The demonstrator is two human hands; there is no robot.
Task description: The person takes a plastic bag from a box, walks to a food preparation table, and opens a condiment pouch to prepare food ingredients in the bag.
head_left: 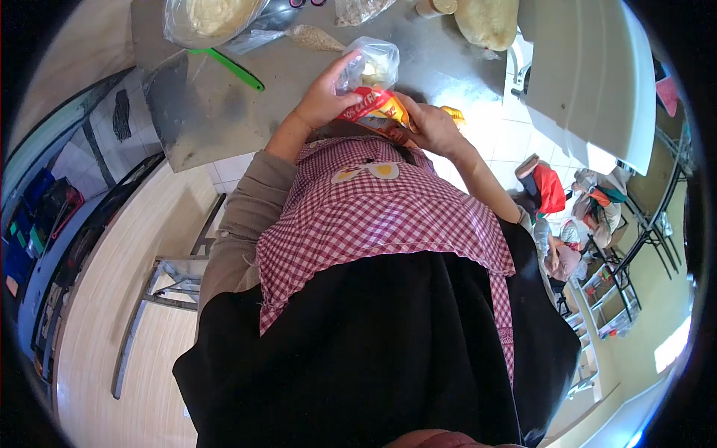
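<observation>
A red and yellow printed packet [379, 104] is held at the table's near edge, in front of my apron. My left hand [323, 97] grips its left side with the thumb, while the fingers reach up along a clear plastic bag [377, 63] with something pale inside. At the packet's right end, my right hand [435, 128] is closed on it; some of its fingers are hidden behind the packet. Whether the bag rests on the table or is also held by my left hand is hard to tell.
On the metal table [202, 112] lie a green-handled tool [235, 71], a bowl of pale dough [216, 15], a small bag of grains [315, 37], a jar [435, 7] and a large pale bag [487, 22]. Other people [594, 201] are at the right.
</observation>
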